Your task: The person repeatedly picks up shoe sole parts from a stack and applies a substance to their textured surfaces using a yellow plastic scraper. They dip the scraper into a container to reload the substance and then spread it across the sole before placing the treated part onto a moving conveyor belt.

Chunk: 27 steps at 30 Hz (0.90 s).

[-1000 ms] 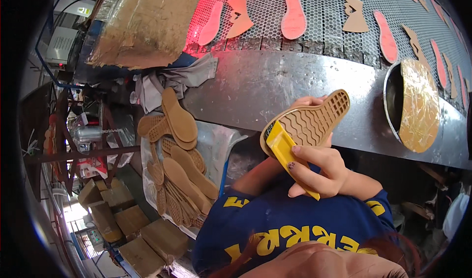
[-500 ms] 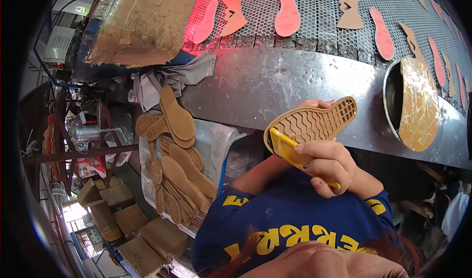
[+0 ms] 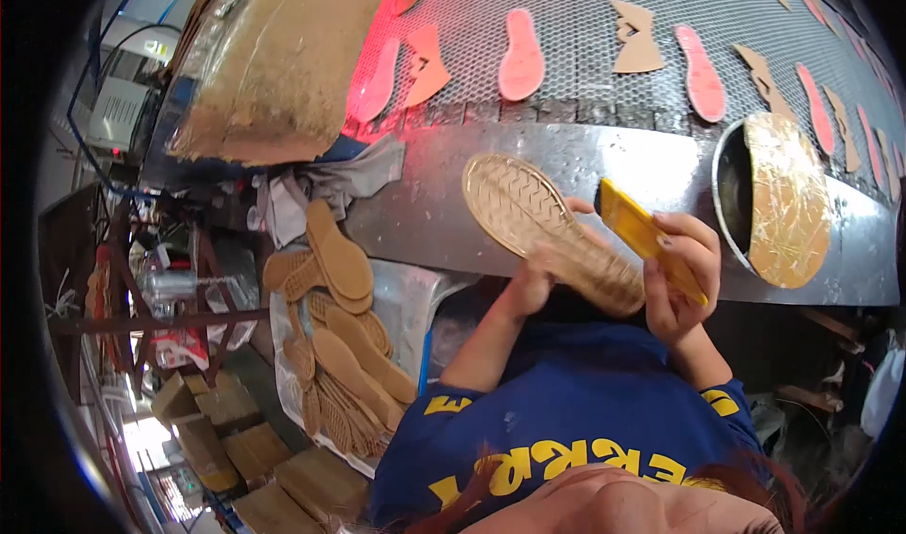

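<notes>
A tan rubber shoe sole (image 3: 514, 204) with a wavy tread is in my left hand (image 3: 535, 284), tread side facing up. Its wide end points far left, and its narrower end, smeared by motion, lies near my chest. Fingertips of the left hand show past the sole's far edge. My right hand (image 3: 687, 275) grips a flat yellow hand tool (image 3: 645, 227), whose exact kind I cannot make out. The tool stands tilted just right of the sole, apart from it.
Tan soles (image 3: 354, 355) pile on a plastic-covered surface at left. A round metal pot (image 3: 731, 185), partly covered by a tape-wrapped board (image 3: 791, 204), stands on the metal ledge (image 3: 444, 194). Beyond, a mesh conveyor (image 3: 576, 58) carries pink insoles (image 3: 522, 58) and tan cut pieces (image 3: 634, 39). Cardboard boxes (image 3: 250, 454) lie lower left.
The sole has swung round, its wide end moving up and left, its narrow end down. The yellow tool has come away from its edge, rightward.
</notes>
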Tool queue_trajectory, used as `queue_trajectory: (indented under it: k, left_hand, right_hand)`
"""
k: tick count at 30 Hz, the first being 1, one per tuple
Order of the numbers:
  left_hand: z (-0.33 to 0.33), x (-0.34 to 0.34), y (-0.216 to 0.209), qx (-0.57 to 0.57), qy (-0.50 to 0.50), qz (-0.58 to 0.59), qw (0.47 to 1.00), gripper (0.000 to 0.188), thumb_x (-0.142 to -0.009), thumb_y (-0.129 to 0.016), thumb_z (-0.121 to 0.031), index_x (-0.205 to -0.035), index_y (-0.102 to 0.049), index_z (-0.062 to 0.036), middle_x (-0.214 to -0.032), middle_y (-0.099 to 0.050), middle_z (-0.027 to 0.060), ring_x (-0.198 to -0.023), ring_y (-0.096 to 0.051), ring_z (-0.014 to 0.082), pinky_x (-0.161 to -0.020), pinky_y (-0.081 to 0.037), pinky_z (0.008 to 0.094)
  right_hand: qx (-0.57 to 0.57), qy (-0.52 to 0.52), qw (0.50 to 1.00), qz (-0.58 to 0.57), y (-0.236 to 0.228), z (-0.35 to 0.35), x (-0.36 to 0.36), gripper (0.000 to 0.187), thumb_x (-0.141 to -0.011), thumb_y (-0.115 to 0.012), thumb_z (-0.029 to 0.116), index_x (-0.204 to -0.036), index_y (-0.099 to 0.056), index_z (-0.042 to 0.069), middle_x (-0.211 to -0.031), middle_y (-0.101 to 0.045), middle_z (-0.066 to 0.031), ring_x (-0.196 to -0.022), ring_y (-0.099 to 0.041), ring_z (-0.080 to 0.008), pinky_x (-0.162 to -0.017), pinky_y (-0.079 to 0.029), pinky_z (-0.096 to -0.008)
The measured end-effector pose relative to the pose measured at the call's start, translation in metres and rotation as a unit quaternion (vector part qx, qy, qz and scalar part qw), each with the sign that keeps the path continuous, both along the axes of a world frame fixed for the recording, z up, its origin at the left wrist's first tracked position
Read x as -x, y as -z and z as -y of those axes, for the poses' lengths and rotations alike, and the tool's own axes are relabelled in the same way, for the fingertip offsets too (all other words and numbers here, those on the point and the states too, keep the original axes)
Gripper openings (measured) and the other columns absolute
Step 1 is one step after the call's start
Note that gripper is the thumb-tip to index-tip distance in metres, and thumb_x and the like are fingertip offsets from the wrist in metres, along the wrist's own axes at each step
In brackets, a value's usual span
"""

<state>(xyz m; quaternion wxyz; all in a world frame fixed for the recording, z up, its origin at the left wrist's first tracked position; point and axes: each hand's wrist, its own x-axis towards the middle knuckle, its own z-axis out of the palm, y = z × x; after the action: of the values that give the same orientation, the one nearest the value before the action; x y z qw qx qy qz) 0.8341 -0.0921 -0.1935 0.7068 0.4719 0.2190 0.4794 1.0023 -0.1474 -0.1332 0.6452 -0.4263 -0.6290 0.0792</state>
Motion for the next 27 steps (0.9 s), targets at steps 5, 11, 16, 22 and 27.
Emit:
queue_trajectory:
  k: [5, 11, 16, 22, 27]
  left_hand:
    - [-0.015, 0.012, -0.02, 0.101, 0.083, 0.046, 0.99, 0.108, -0.077, -0.024, -0.088, -0.139, -0.037, -0.0009, -0.113, -0.056, 0.0166, -0.072, -0.058, 0.0153, -0.061, -0.053, 0.0276]
    - [-0.008, 0.007, -0.027, 0.165, 0.176, 0.125, 0.962, 0.104, -0.081, -0.025, -0.086, -0.14, -0.036, -0.0014, -0.112, -0.057, 0.019, -0.074, -0.059, 0.0179, -0.058, -0.052, 0.0271]
    - [-0.016, -0.015, -0.044, 0.321, 0.086, 0.135, 0.933, 0.099, -0.084, -0.023, -0.083, -0.139, -0.039, -0.0029, -0.104, -0.059, 0.0218, -0.063, -0.058, 0.0223, -0.052, -0.05, 0.0319]
    - [-0.017, -0.02, -0.024, 0.256, 0.254, 0.231, 0.904, 0.097, -0.088, -0.023, -0.079, -0.14, -0.035, 0.0024, -0.108, -0.057, 0.0272, -0.065, -0.059, 0.0226, -0.059, -0.053, 0.0333]
    - [-0.02, -0.032, -0.045, 0.31, 0.088, 0.137, 0.937, 0.091, -0.092, -0.023, -0.073, -0.14, -0.035, 0.0022, -0.111, -0.056, 0.0324, -0.067, -0.062, 0.0238, -0.056, -0.054, 0.0325]
  right_hand:
    - [0.03, -0.049, 0.998, -0.012, -0.004, -0.027, -0.012, 0.026, -0.079, -0.065, -0.011, -0.102, -0.064, 0.001, -0.101, -0.067, -0.016, -0.086, -0.066, -0.028, -0.073, -0.053, -0.0342]
    - [-0.029, -0.034, 0.996, 0.083, 0.003, -0.044, -0.016, 0.031, -0.073, -0.067, -0.007, -0.102, -0.065, 0.003, -0.099, -0.067, -0.0144, -0.082, -0.066, -0.0299, -0.071, -0.053, -0.0356]
    - [0.015, -0.193, 0.981, 0.021, 0.003, -0.025, -0.019, 0.034, -0.073, -0.064, -0.011, -0.103, -0.066, 0.004, -0.094, -0.067, -0.0129, -0.079, -0.066, -0.0279, -0.069, -0.052, -0.0349]
    - [0.043, 0.024, 0.999, 0.024, 0.007, -0.048, -0.05, 0.039, -0.072, -0.063, -0.012, -0.106, -0.068, 0.005, -0.087, -0.067, -0.0089, -0.07, -0.062, -0.025, -0.064, -0.05, -0.0338]
    - [0.003, -0.166, 0.983, 0.074, 0.009, -0.011, -0.018, 0.038, -0.07, -0.066, -0.01, -0.105, -0.068, 0.005, -0.09, -0.066, -0.0099, -0.073, -0.061, -0.023, -0.066, -0.05, -0.0336]
